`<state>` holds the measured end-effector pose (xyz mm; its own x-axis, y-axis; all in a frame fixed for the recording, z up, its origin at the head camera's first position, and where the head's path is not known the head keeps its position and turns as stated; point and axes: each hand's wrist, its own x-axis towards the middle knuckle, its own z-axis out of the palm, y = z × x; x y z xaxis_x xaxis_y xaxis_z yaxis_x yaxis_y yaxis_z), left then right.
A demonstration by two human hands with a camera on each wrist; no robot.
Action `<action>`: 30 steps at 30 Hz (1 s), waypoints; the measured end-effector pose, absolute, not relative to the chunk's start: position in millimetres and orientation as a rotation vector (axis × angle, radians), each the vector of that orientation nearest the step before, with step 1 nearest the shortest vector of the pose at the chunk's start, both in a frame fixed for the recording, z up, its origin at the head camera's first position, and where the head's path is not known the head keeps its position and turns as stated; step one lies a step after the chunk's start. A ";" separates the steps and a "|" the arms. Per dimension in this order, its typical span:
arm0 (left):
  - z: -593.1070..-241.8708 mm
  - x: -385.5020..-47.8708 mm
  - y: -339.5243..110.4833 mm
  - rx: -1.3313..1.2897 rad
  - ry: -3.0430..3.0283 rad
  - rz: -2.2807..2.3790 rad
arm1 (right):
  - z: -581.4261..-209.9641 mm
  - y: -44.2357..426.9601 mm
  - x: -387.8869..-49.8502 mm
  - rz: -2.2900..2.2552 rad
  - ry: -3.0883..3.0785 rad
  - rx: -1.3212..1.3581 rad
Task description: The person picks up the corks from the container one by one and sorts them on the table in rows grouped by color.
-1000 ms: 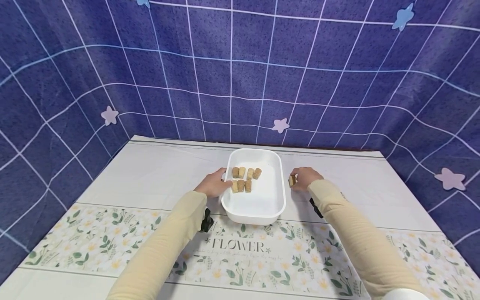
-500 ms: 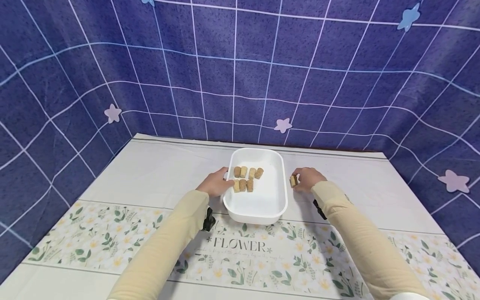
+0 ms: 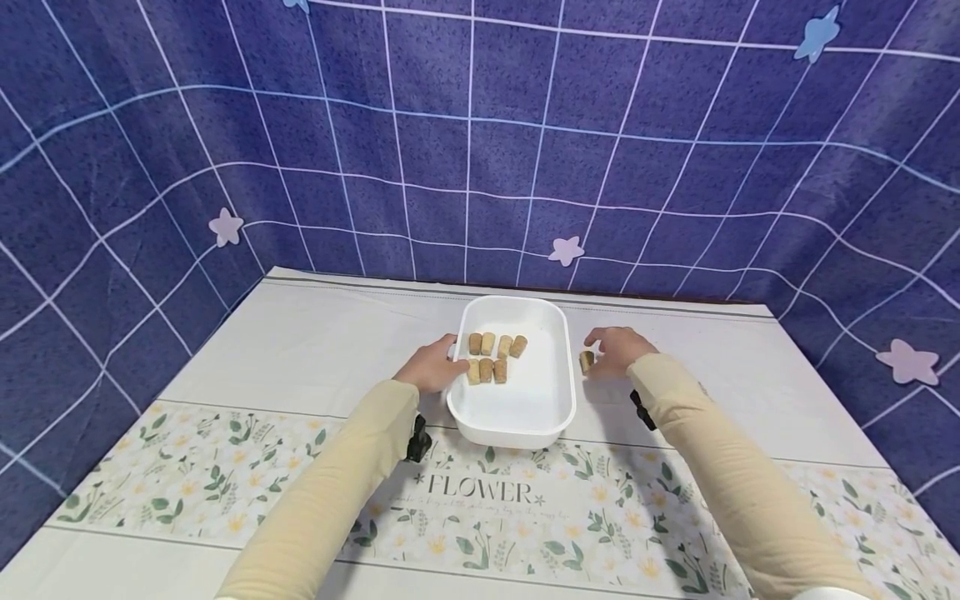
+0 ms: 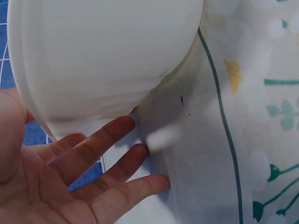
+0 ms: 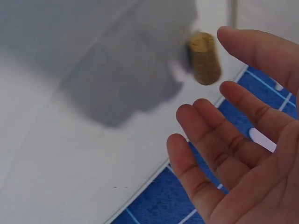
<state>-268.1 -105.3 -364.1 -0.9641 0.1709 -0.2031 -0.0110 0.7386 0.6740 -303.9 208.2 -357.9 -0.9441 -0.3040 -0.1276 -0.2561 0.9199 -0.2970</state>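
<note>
A white plastic tray (image 3: 512,421) stands on the table, with several corks (image 3: 486,370) lying in two rows in its left part. My left hand (image 3: 431,367) grips the tray's left side, thumb over the rim and fingers outside along the wall. In the left wrist view this hand (image 4: 79,182) has its index finger against the tray (image 4: 107,56); the other fingers spread below. One more cork (image 3: 587,360) is on the table right of the tray. Beside it my right hand (image 3: 617,350) holds nothing; in the right wrist view its fingers (image 5: 210,135) are extended, apart from the cork (image 5: 205,58).
A white tablecloth (image 3: 345,325) with a floral band and the word FLOWER covers the table. Behind and at both sides hangs a blue gridded curtain (image 3: 420,150) with stars, close to the table's back edge.
My right hand has let go of the cork and moved slightly right, its fingers opening. The cork stays on the table right of the tray. The left hand keeps its hold.
</note>
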 end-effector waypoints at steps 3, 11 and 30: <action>-364.6 -268.5 -105.7 0.127 2.692 1.041 | -350.2 205.9 -302.8 -0.422 2.904 -0.446; -365.1 -268.8 -104.9 0.120 2.684 1.045 | -328.5 194.4 -295.9 -0.427 2.922 -0.496; -362.3 -266.2 -104.5 0.150 2.679 1.051 | -295.2 153.6 -283.5 -0.406 2.963 -0.543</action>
<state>-266.2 -104.5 -362.3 -0.9610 0.1888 -0.2018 0.0012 0.7331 0.6802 -283.5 153.6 -295.2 -0.9311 -0.3611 -0.0512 -0.3340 0.9006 -0.2781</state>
